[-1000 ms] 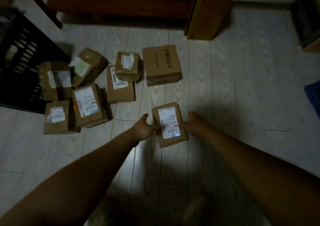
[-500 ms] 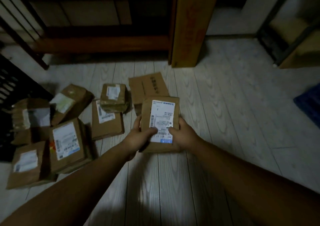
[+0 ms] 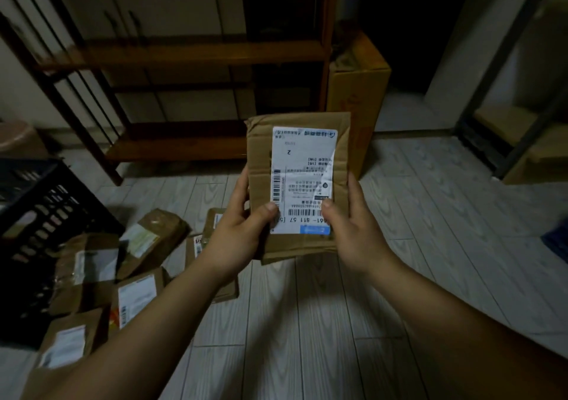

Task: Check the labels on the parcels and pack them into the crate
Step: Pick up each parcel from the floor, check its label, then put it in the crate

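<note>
At frame centre, left hand (image 3: 239, 237) and right hand (image 3: 353, 233) grip a parcel (image 3: 259, 166); its label (image 3: 302, 169) looks inverted, so turning it should aid reading

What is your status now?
Left hand, right hand hold flat brown cardboard parcel, white label visible. Black plastic crate at left. Other parcels on floor beside it.

Creased matt cardboard parcel (image 3: 298, 184), glossy paper label (image 3: 302, 181).
</note>
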Motion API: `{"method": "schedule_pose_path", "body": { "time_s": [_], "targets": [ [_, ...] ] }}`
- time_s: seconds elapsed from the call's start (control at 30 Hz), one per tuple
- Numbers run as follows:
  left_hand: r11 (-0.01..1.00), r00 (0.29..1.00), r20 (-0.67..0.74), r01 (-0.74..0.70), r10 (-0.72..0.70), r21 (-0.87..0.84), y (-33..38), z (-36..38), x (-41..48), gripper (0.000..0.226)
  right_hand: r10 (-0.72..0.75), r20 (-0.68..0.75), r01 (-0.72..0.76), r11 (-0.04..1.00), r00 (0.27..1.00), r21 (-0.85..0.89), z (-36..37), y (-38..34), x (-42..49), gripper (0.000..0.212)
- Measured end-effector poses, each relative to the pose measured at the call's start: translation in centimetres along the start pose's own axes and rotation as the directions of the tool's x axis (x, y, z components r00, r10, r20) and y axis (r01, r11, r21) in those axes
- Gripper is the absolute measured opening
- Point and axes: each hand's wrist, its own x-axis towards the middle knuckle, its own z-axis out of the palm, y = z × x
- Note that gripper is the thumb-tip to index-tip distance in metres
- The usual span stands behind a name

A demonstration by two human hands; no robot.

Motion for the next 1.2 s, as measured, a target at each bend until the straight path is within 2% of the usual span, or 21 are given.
{"method": "schedule_pose_path", "body": {
  "time_s": [0.13,0.23,0.4,0.63,0.8,0.87,1.0,1.13,1.2],
  "targets": [
    [0.999,0.999,0.001,-0.044,0.044,0.006,2.1,-0.4,0.5,0.074,-0.040,-0.004,0.040,0.999,0.999,-0.006,0.1,-2.3,0.5,0.070],
    [0.998,0.998,0.014,-0.064,0.063,0.014,7.3,-0.7,1.2,0.071,-0.033,-0.009,0.033,0.999,0.999,-0.023,-0.4,-7.4,1.2,0.063],
    [0.998,0.999,-0.001,-0.050,0.050,0.026,23.0,-0.8,2.8,0.069,-0.022,-0.028,0.021,0.999,0.999,-0.042,-2.0,-23.4,2.6,0.056],
    [0.997,0.998,-0.068,-0.007,0.012,0.077,46.9,-2.8,0.7,0.067,0.059,-0.014,-0.059,0.998,0.998,-0.035,-0.9,-47.0,1.5,0.062],
    [0.997,0.994,-0.110,0.032,-0.025,0.064,60.1,-4.5,-2.3,0.071,0.016,-0.008,-0.016,1.000,1.000,-0.024,0.7,-60.3,-1.0,0.064],
    [0.998,0.994,-0.096,0.047,-0.043,0.045,63.8,-5.0,-3.5,0.076,-0.018,-0.010,0.018,1.000,1.000,-0.004,1.1,-63.7,-1.6,0.061],
    [0.988,0.996,-0.070,0.064,-0.055,0.137,69.5,-6.6,-5.8,0.093,-0.087,0.051,0.087,0.996,0.995,-0.004,2.0,-68.3,-2.6,0.063],
    [0.980,0.991,-0.043,0.134,-0.129,0.144,73.9,-9.1,-8.8,0.073,-0.156,0.034,0.153,0.985,0.987,0.080,2.3,-72.5,-2.6,0.085],
    [0.978,0.988,-0.042,0.152,-0.148,0.144,75.6,-10.4,-10.2,0.076,-0.163,0.035,0.156,0.976,0.986,0.149,2.6,-74.6,-2.0,0.079]
  ]
}}
